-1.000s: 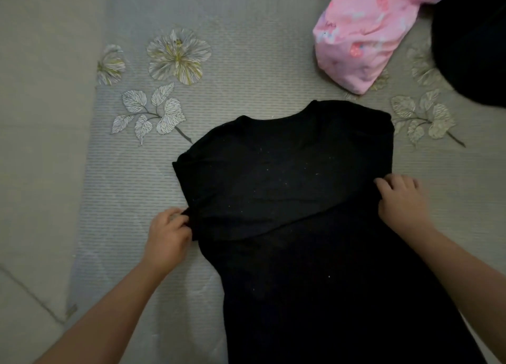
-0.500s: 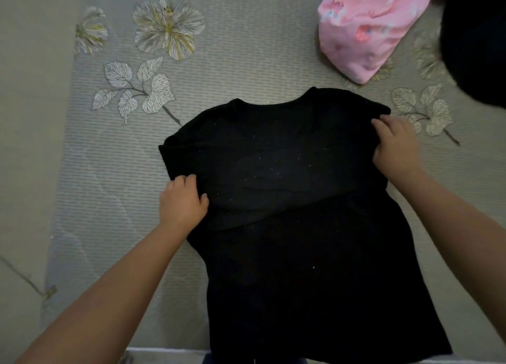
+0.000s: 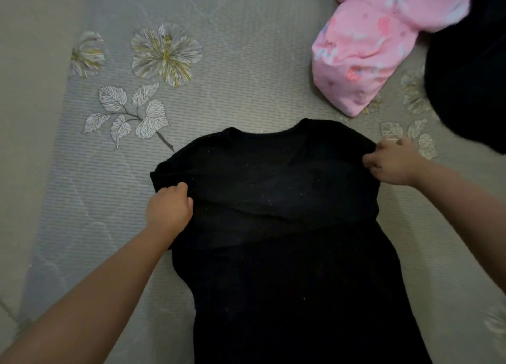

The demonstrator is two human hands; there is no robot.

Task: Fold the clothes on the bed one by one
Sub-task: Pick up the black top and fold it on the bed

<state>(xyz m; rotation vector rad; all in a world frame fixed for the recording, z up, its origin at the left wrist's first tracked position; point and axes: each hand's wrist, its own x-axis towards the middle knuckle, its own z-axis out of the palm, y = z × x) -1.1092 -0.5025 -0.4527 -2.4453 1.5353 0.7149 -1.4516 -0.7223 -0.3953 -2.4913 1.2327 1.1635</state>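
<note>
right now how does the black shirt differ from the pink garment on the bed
The black shirt is plain and dark; the pink garment is light with a printed pattern. The black shirt lies spread flat near the person; the pink garment sits bunched up farther away. The left hand and right hand grip the black shirt at its sides; nothing touches the pink garment. Both rest on the bed.

Two hands are in view, the left hand (image 3: 169, 207) and the right hand (image 3: 391, 163). Three pieces of clothing lie on one bed (image 3: 246, 62): one black shirt (image 3: 287, 226), one pink garment (image 3: 364, 51) and one dark garment (image 3: 471, 76) at the right edge. The bed cover shows two printed flowers (image 3: 165, 54).
</note>
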